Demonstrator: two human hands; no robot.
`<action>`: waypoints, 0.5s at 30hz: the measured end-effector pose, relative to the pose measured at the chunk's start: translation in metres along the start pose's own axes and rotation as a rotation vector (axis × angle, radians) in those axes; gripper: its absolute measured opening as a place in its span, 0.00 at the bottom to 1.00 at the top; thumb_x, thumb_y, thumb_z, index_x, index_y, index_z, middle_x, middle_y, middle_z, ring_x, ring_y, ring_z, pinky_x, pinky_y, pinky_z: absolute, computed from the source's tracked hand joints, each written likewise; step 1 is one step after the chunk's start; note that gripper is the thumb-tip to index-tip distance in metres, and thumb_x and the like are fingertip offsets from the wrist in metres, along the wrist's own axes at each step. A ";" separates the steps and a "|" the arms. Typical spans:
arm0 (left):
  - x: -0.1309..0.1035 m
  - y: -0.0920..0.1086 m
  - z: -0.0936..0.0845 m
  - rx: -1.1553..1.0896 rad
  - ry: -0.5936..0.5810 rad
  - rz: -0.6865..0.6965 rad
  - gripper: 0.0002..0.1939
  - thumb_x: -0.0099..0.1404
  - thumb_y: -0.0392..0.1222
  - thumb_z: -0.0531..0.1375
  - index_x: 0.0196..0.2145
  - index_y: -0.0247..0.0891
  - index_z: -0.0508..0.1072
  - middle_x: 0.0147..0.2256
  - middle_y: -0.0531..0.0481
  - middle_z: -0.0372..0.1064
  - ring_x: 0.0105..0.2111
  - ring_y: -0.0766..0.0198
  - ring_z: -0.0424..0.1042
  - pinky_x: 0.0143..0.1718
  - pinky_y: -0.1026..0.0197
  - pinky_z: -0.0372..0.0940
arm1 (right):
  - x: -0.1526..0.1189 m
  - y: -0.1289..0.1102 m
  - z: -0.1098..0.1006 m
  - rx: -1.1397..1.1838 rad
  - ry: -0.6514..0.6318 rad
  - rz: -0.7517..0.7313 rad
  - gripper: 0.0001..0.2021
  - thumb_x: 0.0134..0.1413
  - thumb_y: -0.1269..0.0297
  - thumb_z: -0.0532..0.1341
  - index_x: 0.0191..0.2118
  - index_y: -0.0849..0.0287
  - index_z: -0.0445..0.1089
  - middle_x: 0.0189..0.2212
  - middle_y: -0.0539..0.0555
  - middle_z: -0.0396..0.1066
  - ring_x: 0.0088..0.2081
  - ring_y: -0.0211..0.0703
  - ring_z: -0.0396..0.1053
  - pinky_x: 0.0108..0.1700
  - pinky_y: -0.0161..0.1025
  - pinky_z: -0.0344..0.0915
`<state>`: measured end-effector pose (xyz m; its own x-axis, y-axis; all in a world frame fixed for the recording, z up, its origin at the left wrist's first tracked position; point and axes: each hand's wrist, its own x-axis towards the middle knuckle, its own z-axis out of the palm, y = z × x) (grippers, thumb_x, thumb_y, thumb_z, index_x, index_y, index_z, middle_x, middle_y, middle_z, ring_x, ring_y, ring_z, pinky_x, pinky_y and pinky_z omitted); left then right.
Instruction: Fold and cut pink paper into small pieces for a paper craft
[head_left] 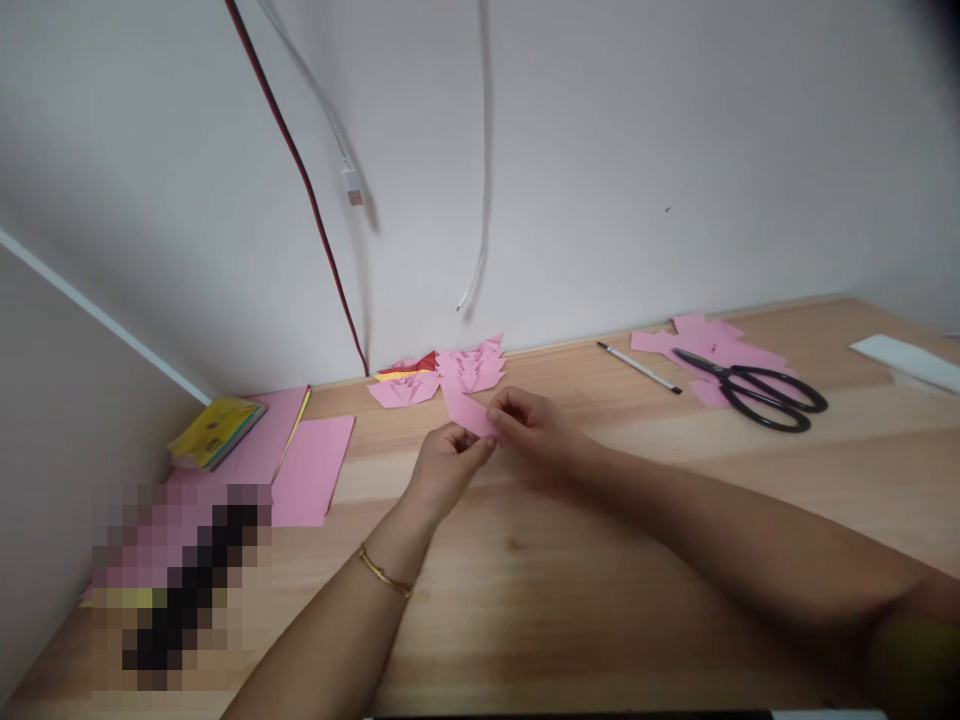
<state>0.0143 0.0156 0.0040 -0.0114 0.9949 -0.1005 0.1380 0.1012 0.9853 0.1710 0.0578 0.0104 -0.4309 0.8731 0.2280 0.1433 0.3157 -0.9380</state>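
Pink paper piece (pixel 466 408) is in front of me, over the table (pixel 600 620); my left hand (pixel 441 468) and right hand (pixel 531 422) pinch it between thumb and fingers. Farther, black scissors (pixel 725 374) lie partly upon pink scraps (pixel 701 335), and folded pink papers (pixel 472 370) rest near the wall (pixel 600 150).

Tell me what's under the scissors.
Pink paper pieces lie under the blades and part of the handles; the handles' outer ends sit over the wooden tabletop. Any paper edges or marks directly beneath the black scissors are covered and can't be seen.
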 end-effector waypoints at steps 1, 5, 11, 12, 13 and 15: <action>0.000 0.001 0.001 0.005 0.005 -0.006 0.14 0.49 0.47 0.67 0.25 0.32 0.72 0.21 0.52 0.67 0.21 0.71 0.61 0.23 0.66 0.53 | 0.000 0.000 0.000 -0.002 -0.003 -0.008 0.07 0.54 0.63 0.55 0.29 0.60 0.63 0.25 0.48 0.63 0.28 0.35 0.60 0.30 0.32 0.57; -0.001 0.004 0.002 -0.026 -0.060 -0.012 0.13 0.47 0.44 0.67 0.23 0.33 0.70 0.21 0.53 0.65 0.21 0.71 0.60 0.23 0.66 0.53 | -0.001 -0.001 0.000 0.019 -0.009 0.015 0.08 0.54 0.62 0.55 0.30 0.61 0.63 0.26 0.49 0.64 0.29 0.35 0.61 0.31 0.33 0.58; 0.004 0.000 -0.002 -0.191 0.009 0.033 0.13 0.53 0.47 0.65 0.28 0.33 0.71 0.20 0.52 0.66 0.22 0.69 0.63 0.26 0.65 0.57 | 0.001 0.001 -0.001 -0.019 -0.014 0.045 0.10 0.55 0.60 0.55 0.28 0.60 0.62 0.22 0.47 0.60 0.25 0.33 0.57 0.26 0.32 0.54; 0.004 -0.001 -0.003 -0.202 0.018 0.038 0.13 0.52 0.48 0.65 0.27 0.33 0.71 0.20 0.52 0.66 0.21 0.69 0.63 0.26 0.65 0.57 | 0.001 0.002 -0.002 -0.023 -0.015 0.042 0.10 0.55 0.60 0.55 0.28 0.60 0.62 0.22 0.47 0.60 0.25 0.33 0.57 0.26 0.32 0.53; 0.005 -0.002 -0.004 -0.202 0.026 0.041 0.13 0.52 0.48 0.65 0.26 0.33 0.71 0.19 0.52 0.66 0.21 0.69 0.63 0.26 0.65 0.57 | 0.001 0.003 -0.002 -0.020 -0.023 0.040 0.10 0.55 0.60 0.55 0.28 0.60 0.62 0.22 0.47 0.60 0.25 0.33 0.57 0.26 0.32 0.53; 0.006 -0.003 -0.006 -0.179 0.048 0.038 0.14 0.52 0.48 0.65 0.25 0.33 0.71 0.19 0.52 0.66 0.21 0.70 0.63 0.26 0.65 0.57 | 0.002 0.002 -0.002 -0.003 -0.045 0.034 0.11 0.56 0.59 0.54 0.28 0.60 0.61 0.22 0.47 0.59 0.25 0.33 0.56 0.27 0.32 0.53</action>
<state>0.0080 0.0210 0.0010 -0.0573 0.9965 -0.0604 -0.0396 0.0581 0.9975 0.1726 0.0611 0.0091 -0.4650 0.8660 0.1839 0.1613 0.2871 -0.9442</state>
